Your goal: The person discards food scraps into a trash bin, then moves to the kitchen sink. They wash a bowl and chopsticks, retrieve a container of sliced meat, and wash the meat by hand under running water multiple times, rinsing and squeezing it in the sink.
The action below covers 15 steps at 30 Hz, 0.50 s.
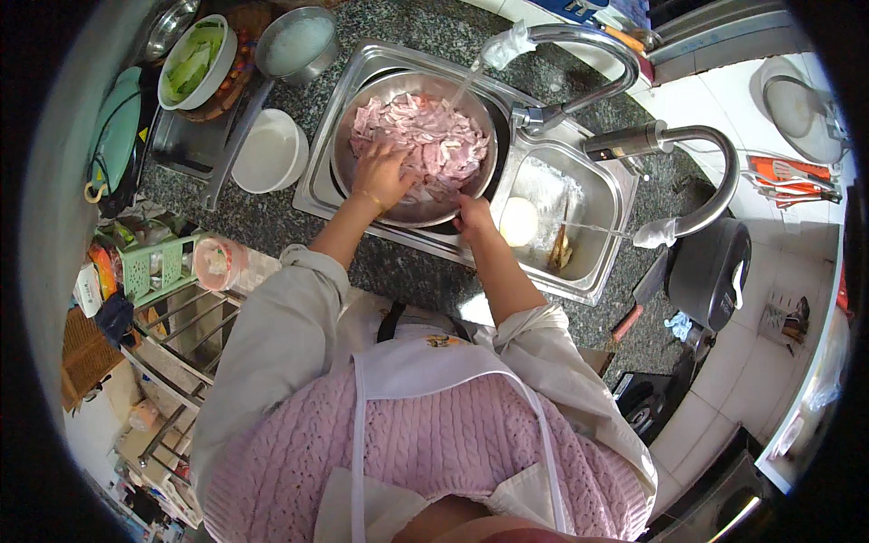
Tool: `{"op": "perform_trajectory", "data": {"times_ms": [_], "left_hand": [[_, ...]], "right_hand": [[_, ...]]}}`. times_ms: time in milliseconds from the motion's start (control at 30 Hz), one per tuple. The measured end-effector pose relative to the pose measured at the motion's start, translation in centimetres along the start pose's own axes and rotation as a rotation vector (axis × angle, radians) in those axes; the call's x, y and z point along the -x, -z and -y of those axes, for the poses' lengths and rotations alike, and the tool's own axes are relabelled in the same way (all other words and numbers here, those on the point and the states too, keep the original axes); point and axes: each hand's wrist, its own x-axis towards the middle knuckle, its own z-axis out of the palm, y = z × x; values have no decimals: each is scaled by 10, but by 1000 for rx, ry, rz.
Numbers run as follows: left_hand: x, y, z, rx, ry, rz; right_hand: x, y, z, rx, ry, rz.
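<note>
A round stainless steel basin (345,178) sits in the left bowl of the sink, heaped with thin slices of pale pink raw meat (434,139). My left hand (382,175) lies palm down on the near left part of the meat, fingers spread, the tips partly hidden among the slices. At the basin's near right rim, my right hand (474,216) grips the edge, its fingers partly out of sight. Water runs into the basin from the chrome faucet (621,61), whose spout end is wrapped in white material (508,46).
A second faucet (723,166) streams into the right sink bowl (589,261), where a pale round object (519,221) lies. Left stand a white bowl (270,151), a saucepan (297,44) and a bowl of green leaves (197,61). A cleaver (639,295) and black cooker (709,275) are right.
</note>
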Motion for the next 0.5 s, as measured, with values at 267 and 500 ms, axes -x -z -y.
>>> {"op": "perform_trajectory", "data": {"times_ms": [267, 500], "left_hand": [[84, -27, 28, -46, 95, -195], [21, -49, 31, -96, -158, 146]], "right_hand": [[-26, 9, -6, -114, -168, 196], [-10, -8, -19, 341, 828, -326]]}}
